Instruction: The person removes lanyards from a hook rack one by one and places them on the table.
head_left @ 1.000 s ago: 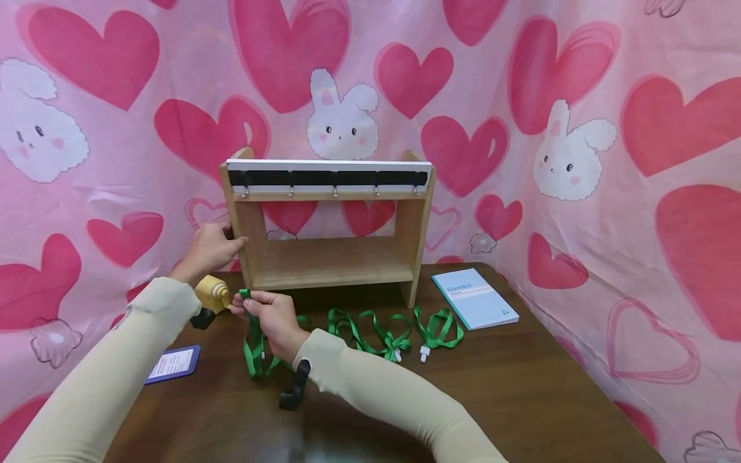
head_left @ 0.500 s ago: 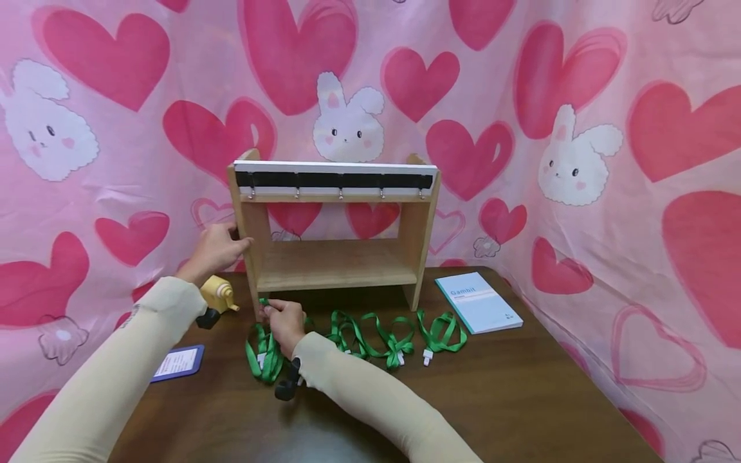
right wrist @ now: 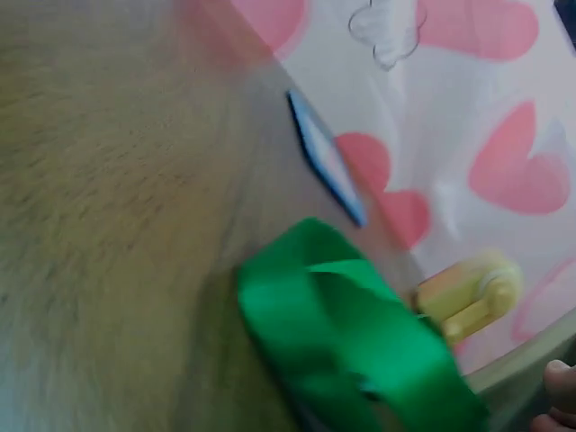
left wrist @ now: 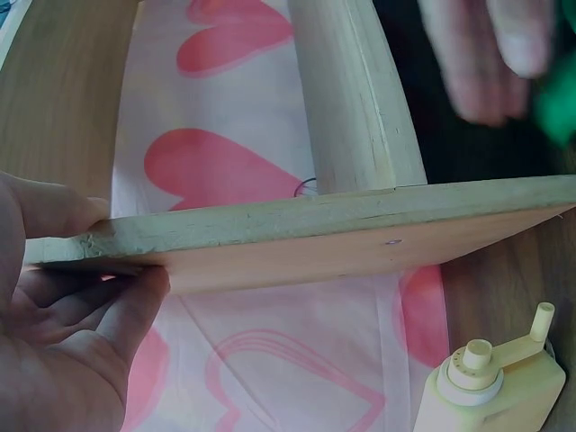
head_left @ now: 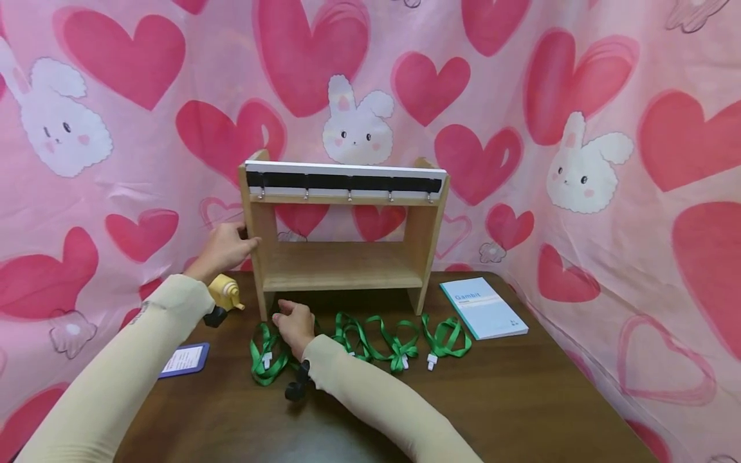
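My left hand (head_left: 228,247) grips the left side panel of a small wooden shelf (head_left: 341,265); in the left wrist view the thumb lies on one face of the panel (left wrist: 297,236) and the fingers on the other. Low in front of the shelf's left leg, my right hand (head_left: 297,326) has its fingers extended, holding nothing. Just beside it on the table lies a coiled green lanyard (head_left: 266,379) with a white clip. That green strap (right wrist: 288,301) looms large in the right wrist view. Fingertips of the right hand (left wrist: 486,54) are blurred in the left wrist view.
More green lanyards (head_left: 398,350) lie in a row to the right. Several small metal hooks hang along a black strip (head_left: 370,182) on the shelf's top. A light blue book (head_left: 483,308), a yellow cranked device (head_left: 227,292) and a blue-edged card (head_left: 185,360) flank the shelf.
My right hand has lowered the green lanyard, let go of it and moved slightly right. The left hand keeps its hold on the shelf panel. The head view has shifted slightly left.
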### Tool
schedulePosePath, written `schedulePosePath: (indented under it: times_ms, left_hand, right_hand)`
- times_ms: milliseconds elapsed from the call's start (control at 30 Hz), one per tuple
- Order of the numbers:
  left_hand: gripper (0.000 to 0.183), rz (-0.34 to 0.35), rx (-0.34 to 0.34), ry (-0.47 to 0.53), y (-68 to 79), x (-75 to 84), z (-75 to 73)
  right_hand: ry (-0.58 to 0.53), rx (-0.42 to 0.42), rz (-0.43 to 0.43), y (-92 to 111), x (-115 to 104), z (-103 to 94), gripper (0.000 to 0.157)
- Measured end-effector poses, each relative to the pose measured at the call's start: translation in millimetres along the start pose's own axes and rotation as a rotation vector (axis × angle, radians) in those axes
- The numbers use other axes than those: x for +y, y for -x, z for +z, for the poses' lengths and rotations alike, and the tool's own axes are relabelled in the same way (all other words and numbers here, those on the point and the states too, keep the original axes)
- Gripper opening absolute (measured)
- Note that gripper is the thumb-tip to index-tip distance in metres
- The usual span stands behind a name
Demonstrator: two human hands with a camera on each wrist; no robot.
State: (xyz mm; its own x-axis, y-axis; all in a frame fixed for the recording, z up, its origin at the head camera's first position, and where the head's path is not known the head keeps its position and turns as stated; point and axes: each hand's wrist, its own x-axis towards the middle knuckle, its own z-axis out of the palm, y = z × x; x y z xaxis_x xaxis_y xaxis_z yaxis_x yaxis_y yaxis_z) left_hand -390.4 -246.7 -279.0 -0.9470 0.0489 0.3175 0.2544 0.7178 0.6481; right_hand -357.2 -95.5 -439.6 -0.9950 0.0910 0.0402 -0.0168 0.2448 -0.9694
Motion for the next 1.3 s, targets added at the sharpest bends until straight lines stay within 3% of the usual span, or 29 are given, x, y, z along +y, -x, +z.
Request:
schedulePosePath:
  times_ms: [167,367,533,933,1300]
  left_hand:
    - [0.051,-0.001,0.009,0.006,-1.6,3.7,2.1]
    - [0.050,0.016,0.011,0.028,-3.5,6.5,0.4]
    - [0.050,0.023,0.023,0.030,-2.4,6.7,-2.3]
    - [0.053,0.018,0.034,0.043,3.8,0.0,1.8]
    - [0.059,0.026,0.020,0.013,7.5,-6.0,3.8]
  right_hand:
    - [0.027,-0.075,-0.091,1,-18,-33.1,0.037]
    - [0.025,-0.231,-0.215,4,-44,-89.5,0.038]
    - [0.054,-0.293,-0.299,-3,-59,-131.1,0.046]
    - [-0.002,-0.325,-0.360,-6,-69,-201.0,0.046]
    - [-0.088,-0.201,-0.383,-17,-85,-281.5,0.047]
